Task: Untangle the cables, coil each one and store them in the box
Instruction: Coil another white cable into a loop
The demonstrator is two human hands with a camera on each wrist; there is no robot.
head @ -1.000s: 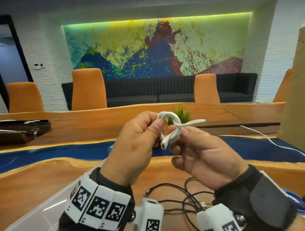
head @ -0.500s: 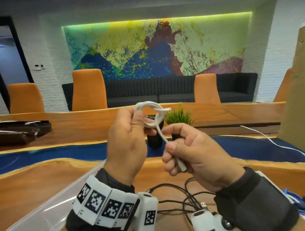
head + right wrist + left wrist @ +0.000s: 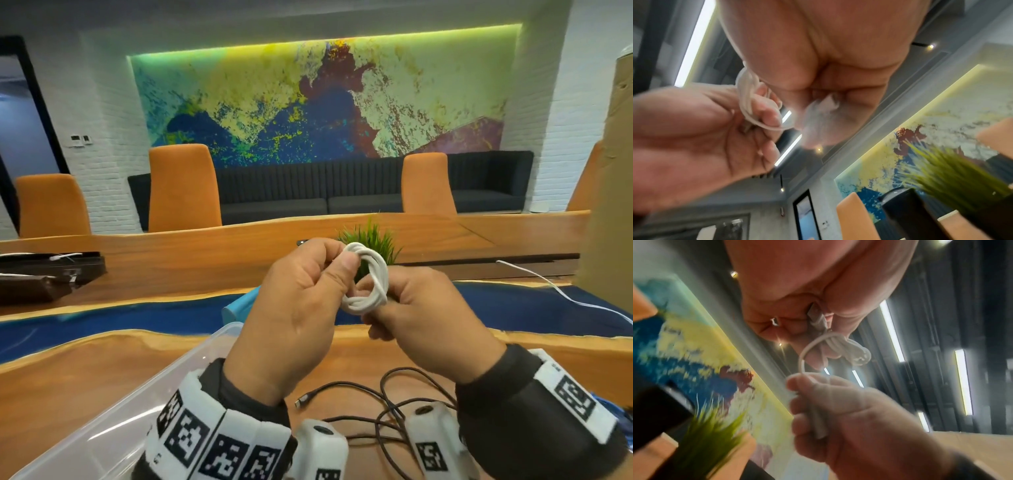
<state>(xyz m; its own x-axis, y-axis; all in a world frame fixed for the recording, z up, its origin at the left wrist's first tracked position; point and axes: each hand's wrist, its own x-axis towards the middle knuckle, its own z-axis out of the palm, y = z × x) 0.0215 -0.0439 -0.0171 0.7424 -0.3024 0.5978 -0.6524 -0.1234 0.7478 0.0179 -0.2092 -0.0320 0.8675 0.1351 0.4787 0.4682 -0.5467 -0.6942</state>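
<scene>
1. In the head view, a small coil of white cable [image 3: 368, 282] is held up in the air between both hands, above the wooden table [image 3: 85, 370] and in front of a green plant [image 3: 373, 236]; the left hand [image 3: 294, 318] is curled around the coil's left side with the thumb pressed on its upper loops, and the right hand [image 3: 424, 325] is curled around its lower right side

2. In the same view, a tangle of black cable [image 3: 383, 407] is seen lying on the table below the wrists, and the clear plastic box [image 3: 113, 421] is seen at lower left, just beside the left forearm; a second white cable [image 3: 561, 294] is laid across the table at far right

3. In the left wrist view, the bundled white cable [image 3: 846, 347] is pinched by the left hand [image 3: 818, 288] at the top, a plug being tucked between its fingers; one loose loop is led down to the right hand [image 3: 849, 418], whose fingers are closed round the cable's end

4. In the right wrist view, blurred by motion, the white loops [image 3: 750, 100] are gripped by the curled fingers of the left hand [image 3: 694, 133]; the right hand [image 3: 828, 56] is closed on the same bundle from above
</scene>
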